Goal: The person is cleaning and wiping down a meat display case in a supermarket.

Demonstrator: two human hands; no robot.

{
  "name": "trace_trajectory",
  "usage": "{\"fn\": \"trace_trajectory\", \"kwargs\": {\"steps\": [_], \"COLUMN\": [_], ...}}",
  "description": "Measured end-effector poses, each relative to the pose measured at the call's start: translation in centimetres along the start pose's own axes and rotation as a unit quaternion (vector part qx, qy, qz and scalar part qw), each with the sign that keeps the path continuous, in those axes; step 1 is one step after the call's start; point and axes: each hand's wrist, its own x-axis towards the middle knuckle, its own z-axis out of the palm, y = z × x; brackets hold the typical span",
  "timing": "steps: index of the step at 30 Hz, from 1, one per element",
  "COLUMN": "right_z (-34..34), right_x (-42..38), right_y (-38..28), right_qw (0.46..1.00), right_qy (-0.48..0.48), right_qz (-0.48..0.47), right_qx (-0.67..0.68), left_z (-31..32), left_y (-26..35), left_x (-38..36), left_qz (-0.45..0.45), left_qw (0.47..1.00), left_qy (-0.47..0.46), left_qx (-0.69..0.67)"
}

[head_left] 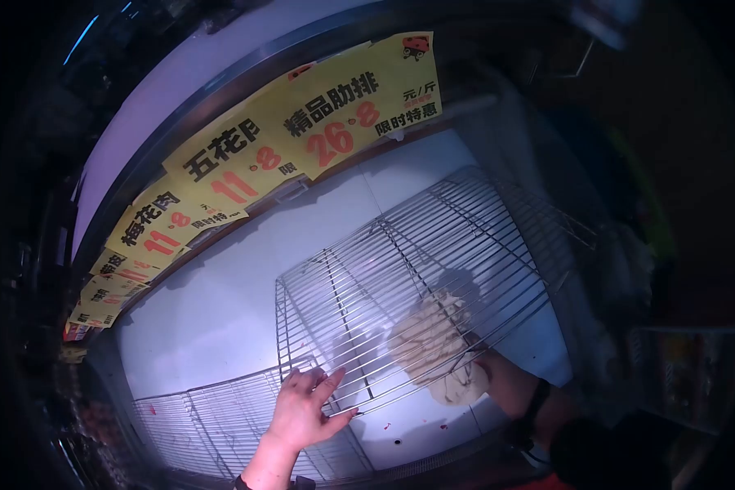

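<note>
- While the left hand (302, 412) props the near edge of a tilted wire rack (408, 269), its fingers are spread and bent up against the rack's front bar, thumb out to the side.
- The right hand (437, 347) reaches under the rack from the right; it is seen through the wires, pressed around a pale cloth (457, 384), though the grip itself cannot be told exactly behind the grid.
- The wire rack stands lifted at an angle above the white case floor (220, 302), its near left corner just by the left hand and its far edge rising toward the back right corner of the case.
- A second wire rack (212, 425) lies flat along the near left edge of the case floor, just left of the left hand and partly under it.
- Small red specks (388, 426) dot the floor near the front edge, below the raised rack.
- Yellow price signs (302, 122) with red numbers hang in a row along the far edge of the case, running from the left side up to the far right.
- A dark watch strap (537, 402) circles the right wrist, near the right front corner.
</note>
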Motion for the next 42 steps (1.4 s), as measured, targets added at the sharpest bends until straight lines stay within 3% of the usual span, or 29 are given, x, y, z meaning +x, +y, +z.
{"fn": "trace_trajectory", "kwargs": {"steps": [3, 7, 20, 23, 27, 30, 32, 33, 34, 35, 36, 37, 39, 42], "right_z": [-0.5, -2.0, -10.3, -8.9, -1.9, 6.3, 11.2, 13.2, 14.3, 14.5, 13.6, 12.7, 11.2, 9.8], "right_x": [-0.4, 1.8, 13.4, 15.8, 17.1, 14.5, 10.3, 7.5, 4.2, -0.3, -4.7, -8.3, -12.8, -14.0], "right_y": [-0.4, -0.5, 0.9, 1.1, 1.6, 3.3, 5.7, 7.9, 9.7, 10.4, 10.1, 10.1, 10.5, 9.6], "right_qw": [0.974, 0.928, 0.875, 0.865, 0.852, 0.857, 0.885, 0.939, 0.904, 0.898, 0.872, 0.743, 0.709, 0.700], "right_qy": [-0.025, -0.022, 0.099, 0.114, 0.101, 0.028, -0.069, -0.209, -0.291, -0.335, -0.309, -0.246, -0.341, -0.509], "right_qz": [-0.085, -0.134, -0.135, -0.143, -0.205, -0.287, -0.335, -0.267, -0.193, -0.223, -0.354, -0.445, -0.427, -0.285], "right_qx": [-0.210, -0.346, -0.454, -0.468, -0.471, -0.427, -0.317, 0.052, 0.248, 0.178, -0.136, -0.434, -0.446, -0.412], "left_z": [-0.3, -1.4, -3.4, -3.6, -3.4, -1.9, -0.8, -0.2, 0.6, 1.4, 2.2, 2.8, 3.9, 5.1], "left_y": [-0.3, -0.4, -2.5, -3.5, -4.7, -6.1, -6.6, -7.1, -7.8, -8.5, -9.3, -9.8, -10.6, -12.2], "left_x": [0.4, 0.6, 2.5, 3.9, 6.5, 7.6, 8.2, 8.4, 8.7, 8.9, 9.0, 9.3, 9.9, 10.3], "left_qz": [-0.001, -0.004, -0.007, -0.014, -0.005, 0.002, -0.004, 0.003, 0.008, 0.013, 0.013, 0.014, 0.014, 0.002], "left_qw": [1.000, 1.000, 0.998, 0.998, 0.999, 1.000, 1.000, 0.999, 0.998, 0.997, 0.996, 0.995, 0.993, 0.993], "left_qy": [-0.003, -0.018, -0.055, -0.055, -0.036, -0.009, 0.001, 0.010, 0.023, 0.037, 0.046, 0.056, 0.078, 0.077], "left_qx": [-0.004, 0.005, -0.002, 0.002, -0.003, 0.026, 0.027, 0.040, 0.055, 0.071, 0.069, 0.077, 0.092, 0.084]}}
